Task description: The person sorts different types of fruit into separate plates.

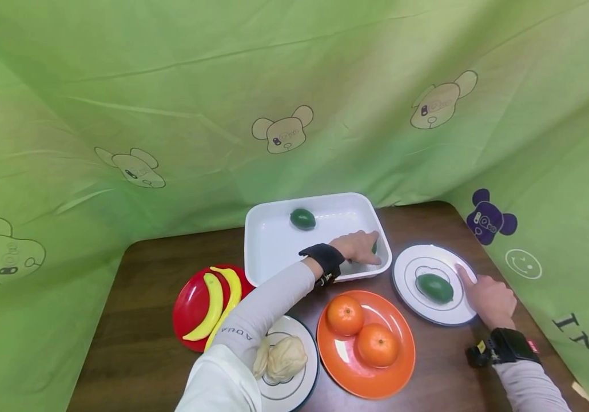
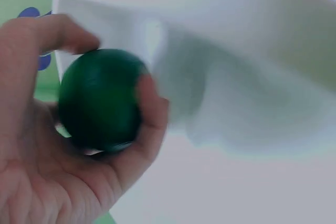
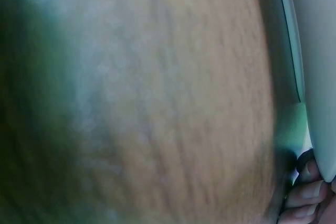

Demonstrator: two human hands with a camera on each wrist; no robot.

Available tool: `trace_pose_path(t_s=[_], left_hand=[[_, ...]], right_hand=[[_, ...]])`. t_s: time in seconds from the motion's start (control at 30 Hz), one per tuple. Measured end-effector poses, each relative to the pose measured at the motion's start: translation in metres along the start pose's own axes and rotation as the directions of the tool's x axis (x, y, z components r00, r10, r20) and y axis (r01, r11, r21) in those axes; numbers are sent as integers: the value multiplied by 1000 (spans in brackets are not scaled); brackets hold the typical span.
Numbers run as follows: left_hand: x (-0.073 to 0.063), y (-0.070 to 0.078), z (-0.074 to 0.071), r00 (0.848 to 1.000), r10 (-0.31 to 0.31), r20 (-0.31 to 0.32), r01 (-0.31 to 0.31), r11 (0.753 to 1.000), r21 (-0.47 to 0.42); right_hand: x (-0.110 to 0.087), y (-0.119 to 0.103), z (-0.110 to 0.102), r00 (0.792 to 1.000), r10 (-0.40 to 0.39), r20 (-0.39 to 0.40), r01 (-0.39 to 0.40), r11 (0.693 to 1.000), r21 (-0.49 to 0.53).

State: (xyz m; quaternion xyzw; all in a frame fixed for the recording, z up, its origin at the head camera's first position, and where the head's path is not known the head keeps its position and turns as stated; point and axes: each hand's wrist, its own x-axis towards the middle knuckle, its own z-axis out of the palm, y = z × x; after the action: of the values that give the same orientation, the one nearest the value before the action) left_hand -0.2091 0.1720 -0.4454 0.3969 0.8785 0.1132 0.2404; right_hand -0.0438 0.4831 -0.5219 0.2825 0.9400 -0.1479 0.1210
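My left hand (image 1: 358, 247) is inside the white basin (image 1: 269, 260), near its right wall. Its fingers and thumb curl round a green lime (image 2: 102, 98), seen best in the left wrist view. Another green lime (image 1: 302, 219) lies at the back of the basin. To the right, a white plate (image 1: 409, 260) with a dark rim carries one more green lime (image 1: 434, 288). My right hand (image 1: 491, 298) grips that plate's right edge, thumb over the rim; fingertips (image 3: 307, 195) show against the plate in the right wrist view.
Two oranges (image 1: 378, 345) sit on an orange plate (image 1: 361, 389) in front. Left of it, a white plate (image 1: 307, 375) bears pale dumpling-like pieces (image 1: 287, 359), partly behind my left arm. Bananas (image 1: 211, 306) lie on a red plate (image 1: 186, 303). Green cloth (image 1: 197, 143) hangs behind the table.
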Motion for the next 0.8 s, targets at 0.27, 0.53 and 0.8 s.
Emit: trace_pose_path(t_s=[0.27,0.53,0.8], left_hand=[[1,32,-22,957,167,-237,-146,984,104],[4,84,-48,927,235,-292,-192,967,171],[24,113,-27,980,171,-100,-154,976,157]], right_hand=[[-1,1,3,1000,-14,-20,14,1000,11],[1,1,4,1000,2,-30,-1,1000,18],[-3,3,5,998,-28,-50,29,999,24]])
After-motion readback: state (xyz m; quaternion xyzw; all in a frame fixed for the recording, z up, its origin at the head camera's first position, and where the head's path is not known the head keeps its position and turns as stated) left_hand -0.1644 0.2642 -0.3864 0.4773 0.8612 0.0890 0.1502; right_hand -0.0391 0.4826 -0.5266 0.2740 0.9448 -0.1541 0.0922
